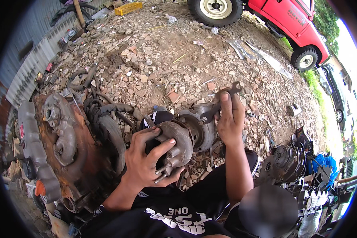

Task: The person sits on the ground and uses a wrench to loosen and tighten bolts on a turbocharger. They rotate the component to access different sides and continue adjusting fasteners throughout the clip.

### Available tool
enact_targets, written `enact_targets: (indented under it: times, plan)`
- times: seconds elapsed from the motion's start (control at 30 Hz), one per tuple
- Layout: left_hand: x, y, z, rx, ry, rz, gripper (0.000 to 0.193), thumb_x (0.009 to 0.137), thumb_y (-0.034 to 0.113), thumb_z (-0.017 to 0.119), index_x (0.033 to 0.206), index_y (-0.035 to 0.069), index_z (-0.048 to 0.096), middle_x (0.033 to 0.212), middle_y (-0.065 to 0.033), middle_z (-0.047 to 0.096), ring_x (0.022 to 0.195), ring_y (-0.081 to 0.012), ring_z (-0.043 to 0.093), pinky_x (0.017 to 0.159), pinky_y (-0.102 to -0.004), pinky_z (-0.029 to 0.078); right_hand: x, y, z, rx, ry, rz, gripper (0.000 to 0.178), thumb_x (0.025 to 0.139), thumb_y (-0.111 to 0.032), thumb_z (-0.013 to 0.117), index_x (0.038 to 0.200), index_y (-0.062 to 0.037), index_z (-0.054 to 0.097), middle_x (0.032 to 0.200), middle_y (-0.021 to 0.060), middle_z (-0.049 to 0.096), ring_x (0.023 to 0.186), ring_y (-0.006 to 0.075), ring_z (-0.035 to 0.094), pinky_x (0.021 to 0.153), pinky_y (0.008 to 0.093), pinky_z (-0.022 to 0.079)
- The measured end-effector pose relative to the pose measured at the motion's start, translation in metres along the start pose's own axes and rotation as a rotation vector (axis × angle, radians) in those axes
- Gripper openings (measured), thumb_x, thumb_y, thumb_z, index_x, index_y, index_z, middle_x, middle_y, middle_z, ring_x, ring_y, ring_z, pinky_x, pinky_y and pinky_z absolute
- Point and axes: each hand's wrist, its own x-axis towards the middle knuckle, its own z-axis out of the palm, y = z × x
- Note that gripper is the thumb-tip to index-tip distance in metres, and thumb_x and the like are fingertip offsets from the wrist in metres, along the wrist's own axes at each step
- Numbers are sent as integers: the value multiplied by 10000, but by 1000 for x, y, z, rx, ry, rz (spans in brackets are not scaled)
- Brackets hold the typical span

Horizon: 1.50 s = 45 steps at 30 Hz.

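My left hand (141,158) is wrapped round the grey cast housing of a turbocharger (178,144), its fingers spread over the rounded shell. Two studs stick out of the housing near my thumb side. The turbocharger's other half, a round flanged part, faces right, above my lap. My right hand (231,123) is closed on a dark open-ended wrench (236,88). One jaw of the wrench points up past my fingers; its lower end lies at the flanged side of the turbocharger. Whether that end grips a bolt I cannot tell.
A rusty engine block (77,158) with a grey valve cover (35,146) stands at my left. Greasy engine parts (285,158) and a blue plastic bag (323,166) lie at my right. Broken tile covers the ground ahead. A red vehicle (285,20) and a yellow crate (128,8) are farther off.
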Motion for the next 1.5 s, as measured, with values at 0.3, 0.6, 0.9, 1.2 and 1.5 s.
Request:
enact_targets:
  times: [0.3,0.6,0.9,1.2,1.5]
  plan:
    - [-2,-10,-1,24,13,30,726,623,407,900,1256,156,650,1191,-177,581,1036,-419,635,825,-507,570,-62,40,1,521,486,-237,201,1052,-105,530,1108,77,591,1089,165,617,740,266,732,644,295,617]
    - [1,-13,-4,84,0,107,450,709,420,839,1054,174,688,1269,-92,573,1054,-461,572,865,-559,537,-75,20,-2,52,210,-273,235,994,-140,633,942,83,684,923,172,683,760,227,662,698,328,541]
    - [-2,-16,-3,70,-8,112,382,729,414,829,1005,199,674,1295,-95,562,1090,-467,555,882,-559,532,-80,26,10,-158,218,-436,101,911,-44,674,930,22,749,752,130,700,612,209,628,589,305,479]
    - [-5,-18,-2,96,23,126,378,719,401,832,998,194,683,1300,-94,562,1089,-466,553,877,-551,530,-79,21,25,-296,250,-594,206,813,-65,819,1018,-53,797,772,33,718,622,169,650,942,426,427]
    - [0,-8,-1,108,17,130,438,683,373,869,1026,187,670,1313,-87,577,1062,-462,576,849,-550,536,-74,36,20,-471,219,-733,304,772,-369,872,1032,-214,845,797,-52,638,721,164,540,828,410,362]
